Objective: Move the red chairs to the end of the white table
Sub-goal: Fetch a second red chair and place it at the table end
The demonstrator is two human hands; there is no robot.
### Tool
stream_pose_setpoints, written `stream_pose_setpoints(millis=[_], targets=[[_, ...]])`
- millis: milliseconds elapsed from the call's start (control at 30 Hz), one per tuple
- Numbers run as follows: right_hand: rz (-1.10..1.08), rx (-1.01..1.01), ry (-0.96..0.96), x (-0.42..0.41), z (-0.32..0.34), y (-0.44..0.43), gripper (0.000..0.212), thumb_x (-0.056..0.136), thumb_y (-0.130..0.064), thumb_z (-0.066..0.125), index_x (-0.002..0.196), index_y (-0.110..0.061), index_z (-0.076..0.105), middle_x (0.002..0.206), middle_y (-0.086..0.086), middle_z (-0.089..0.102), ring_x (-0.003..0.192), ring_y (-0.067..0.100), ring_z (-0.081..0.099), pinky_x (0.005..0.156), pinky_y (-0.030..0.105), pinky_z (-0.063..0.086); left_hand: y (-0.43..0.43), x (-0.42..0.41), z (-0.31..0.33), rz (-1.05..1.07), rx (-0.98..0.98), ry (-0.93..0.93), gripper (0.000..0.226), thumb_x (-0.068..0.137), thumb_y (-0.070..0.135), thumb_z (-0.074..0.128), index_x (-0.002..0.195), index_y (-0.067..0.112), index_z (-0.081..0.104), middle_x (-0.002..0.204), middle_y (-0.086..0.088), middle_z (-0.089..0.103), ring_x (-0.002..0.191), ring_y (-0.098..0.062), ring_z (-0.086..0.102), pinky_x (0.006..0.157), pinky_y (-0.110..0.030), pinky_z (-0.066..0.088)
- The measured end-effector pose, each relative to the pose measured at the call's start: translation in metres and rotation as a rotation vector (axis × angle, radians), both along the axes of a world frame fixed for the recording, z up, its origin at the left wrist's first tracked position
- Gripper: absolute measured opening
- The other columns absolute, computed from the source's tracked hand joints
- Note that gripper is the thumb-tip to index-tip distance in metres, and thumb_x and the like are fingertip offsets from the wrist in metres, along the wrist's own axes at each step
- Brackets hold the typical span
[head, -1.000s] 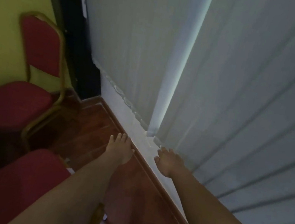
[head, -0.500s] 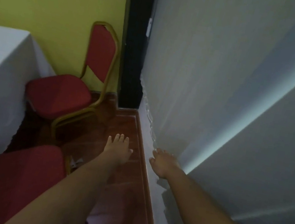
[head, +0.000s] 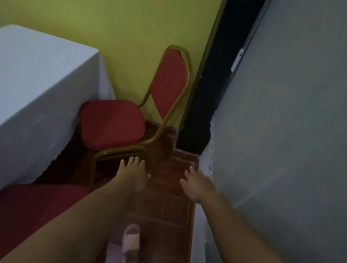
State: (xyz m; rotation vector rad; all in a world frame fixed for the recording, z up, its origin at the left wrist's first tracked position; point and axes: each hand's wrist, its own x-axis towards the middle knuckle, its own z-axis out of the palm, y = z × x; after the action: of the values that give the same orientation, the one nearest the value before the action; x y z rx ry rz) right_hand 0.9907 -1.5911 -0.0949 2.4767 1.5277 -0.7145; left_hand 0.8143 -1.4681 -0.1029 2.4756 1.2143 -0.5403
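A red chair [head: 113, 126] with a gold metal frame stands in the far corner, its seat against the end of the white table [head: 14, 86]. A second red chair [head: 25, 216] shows only its seat at the bottom left, partly behind my left forearm. My left hand [head: 132, 171] is stretched forward with fingers spread, hovering just right of the far chair's front leg and holding nothing. My right hand [head: 197, 184] reaches forward over the floor, fingers apart and empty.
A yellow-green wall [head: 97, 4] closes the far end. Grey vertical blinds [head: 302, 153] run along the right side. A narrow strip of reddish-brown floor [head: 166, 210] lies between table and blinds. My foot in a pale sandal [head: 131, 239] is on it.
The view has swung left, bringing the white table and yellow wall into sight. Both hands stay outstretched and empty. My foot has stepped forward into view.
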Motion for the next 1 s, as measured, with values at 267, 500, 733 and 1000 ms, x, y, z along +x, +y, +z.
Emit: stream_pose_setpoints(millis=[267, 500, 733, 1000], targets=[[0.047, 0.002, -0.052, 0.097, 0.026, 0.146, 0.055, 0.103, -0.037, 0.022, 0.153, -0.014, 0.016, 0.162, 0.006, 0.003, 0.148, 0.031, 0.003, 0.118, 0.047, 0.011, 0.148, 0.074, 0.015, 0.027, 0.051, -0.006, 0.066, 0.101, 0.044, 0.026, 0.153, 0.008, 0.005, 0.161, -0.013, 0.002, 0.147, -0.030, 0.000, 0.119, -0.049, 0.005], [0.099, 0.036, -0.139, 0.178, 0.047, 0.252, 0.056, 0.103, -0.038, 0.026, 0.153, -0.015, 0.016, 0.162, 0.006, 0.004, 0.148, 0.031, 0.002, 0.117, 0.048, 0.010, 0.234, 0.138, 0.019, 0.052, 0.025, -0.060, 0.068, 0.100, 0.045, 0.028, 0.153, 0.008, 0.004, 0.161, -0.014, 0.001, 0.147, -0.030, -0.001, 0.118, -0.050, 0.004], [0.257, 0.125, -0.338, 0.269, 0.071, 0.368, 0.056, 0.102, -0.038, 0.029, 0.152, -0.016, 0.019, 0.162, 0.003, 0.006, 0.148, 0.027, 0.001, 0.118, 0.048, 0.006, 0.300, 0.210, 0.008, 0.119, -0.007, -0.111, 0.070, 0.100, 0.047, 0.028, 0.153, 0.008, 0.003, 0.160, -0.014, 0.000, 0.147, -0.030, -0.001, 0.118, -0.049, 0.004], [0.498, 0.207, -0.446, 0.353, 0.100, 0.496, 0.057, 0.103, -0.038, 0.026, 0.153, -0.014, 0.014, 0.162, 0.005, 0.005, 0.148, 0.027, 0.000, 0.120, 0.044, 0.005, 0.365, 0.309, 0.011, 0.188, -0.051, -0.197, 0.086, 0.095, 0.061, 0.031, 0.152, 0.008, -0.004, 0.161, -0.013, -0.004, 0.148, -0.028, -0.004, 0.118, -0.049, 0.000]])
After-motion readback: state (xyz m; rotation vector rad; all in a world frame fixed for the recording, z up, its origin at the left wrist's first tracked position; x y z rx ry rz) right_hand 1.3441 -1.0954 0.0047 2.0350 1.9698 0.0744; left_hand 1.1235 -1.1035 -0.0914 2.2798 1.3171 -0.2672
